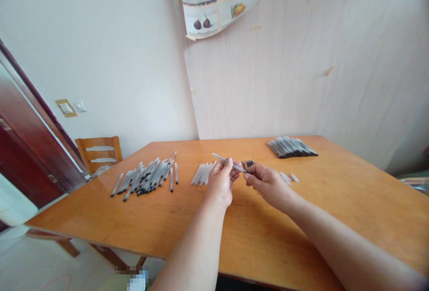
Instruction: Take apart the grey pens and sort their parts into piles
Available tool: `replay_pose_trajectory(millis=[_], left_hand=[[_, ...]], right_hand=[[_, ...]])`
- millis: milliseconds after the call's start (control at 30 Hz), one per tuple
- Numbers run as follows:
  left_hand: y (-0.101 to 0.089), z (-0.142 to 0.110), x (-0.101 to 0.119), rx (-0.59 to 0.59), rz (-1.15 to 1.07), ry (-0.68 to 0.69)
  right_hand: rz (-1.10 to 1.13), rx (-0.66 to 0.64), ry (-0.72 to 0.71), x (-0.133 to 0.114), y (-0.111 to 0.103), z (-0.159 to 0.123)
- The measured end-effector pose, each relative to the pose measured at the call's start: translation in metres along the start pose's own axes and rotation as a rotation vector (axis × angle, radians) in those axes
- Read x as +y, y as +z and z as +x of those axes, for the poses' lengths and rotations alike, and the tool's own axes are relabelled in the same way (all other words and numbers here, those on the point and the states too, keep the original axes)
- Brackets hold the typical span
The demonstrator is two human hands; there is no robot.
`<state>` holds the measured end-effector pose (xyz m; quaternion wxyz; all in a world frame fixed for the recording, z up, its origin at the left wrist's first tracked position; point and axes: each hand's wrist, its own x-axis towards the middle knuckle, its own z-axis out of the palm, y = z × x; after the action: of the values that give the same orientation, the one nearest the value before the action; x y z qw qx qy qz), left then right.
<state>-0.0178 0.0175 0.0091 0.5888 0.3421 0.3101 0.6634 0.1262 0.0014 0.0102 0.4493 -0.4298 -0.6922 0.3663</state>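
My left hand (221, 180) is closed around a slim translucent pen (220, 157), its clear end pointing up to the left. At the pen's lower right end, my right hand (268, 183) pinches the dark tip with thumb and fingers. Partly behind the left hand, a row of translucent pen barrels (201, 174) lies on the wooden table (187, 224). Small dark pieces (248, 163) lie just beyond the right fingers, partly hidden. Beside the right wrist are a few short clear pieces (294, 177).
A loose heap of dark-ended pens (147, 177) covers part of the table's left side. At the back right lies a neat stack of similar pens (291, 147). A wooden chair (99, 149) stands past the left edge, and a wall (268, 94) borders the far edge.
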Motion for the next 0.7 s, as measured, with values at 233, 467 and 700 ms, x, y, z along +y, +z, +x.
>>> replay_pose_trajectory(millis=[233,467,700], left_hand=[[0.0018,-0.0016,0.0014,0.031,0.012,0.017],[-0.0008,0.0015,-0.0015,0.011,0.002,0.025],[-0.0010,0.0023,-0.0027,0.003,-0.003,0.020]], right_hand=[[0.194,-0.124,0.135,-0.0009,-0.0025,-0.0011],[0.203,-0.072,0.175,-0.0015,-0.0014,-0.0007],[0.224,-0.013,0.158,-0.0043,-0.0005,-0.0011]])
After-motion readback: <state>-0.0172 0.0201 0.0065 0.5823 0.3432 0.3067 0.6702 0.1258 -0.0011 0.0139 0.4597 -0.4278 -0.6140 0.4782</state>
